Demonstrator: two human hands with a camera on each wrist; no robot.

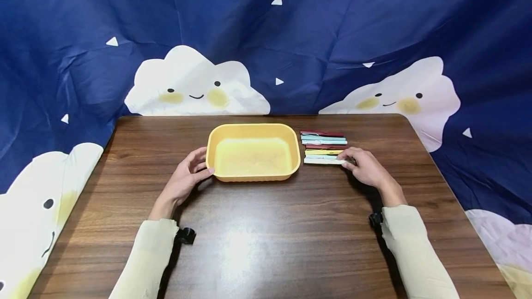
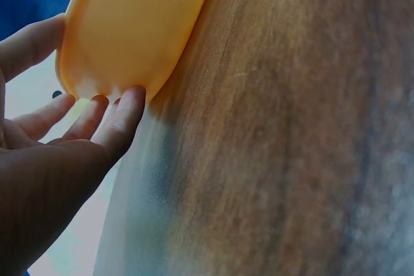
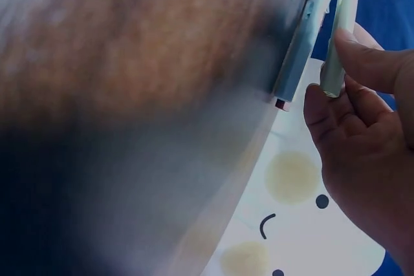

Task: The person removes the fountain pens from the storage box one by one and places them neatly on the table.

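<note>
A yellow plastic tub (image 1: pixel 253 175), rounded at its corners, stands on the table with nothing in it. My left hand (image 1: pixel 185 176) holds its left end, the thumb on the near corner and the fingers along the side; in the left wrist view the fingertips touch the tub's wall (image 2: pixel 129 30). To the tub's right lie several pens in two groups, including a dark red pen (image 1: pixel 328 134) and a yellow pen (image 1: pixel 320 152). My right hand (image 1: pixel 367 167) pinches the right end of the nearest, whitish pen (image 3: pixel 343 24), beside a light blue pen (image 3: pixel 301 50).
The pens lie side by side on the brown wooden table (image 1: pixel 266 253). A blue curtain (image 1: pixel 299 36) with smiling white clouds hangs behind the table's far edge. A small black device (image 1: pixel 185 236) sits on the left wrist, another black device (image 1: pixel 376 219) on the right.
</note>
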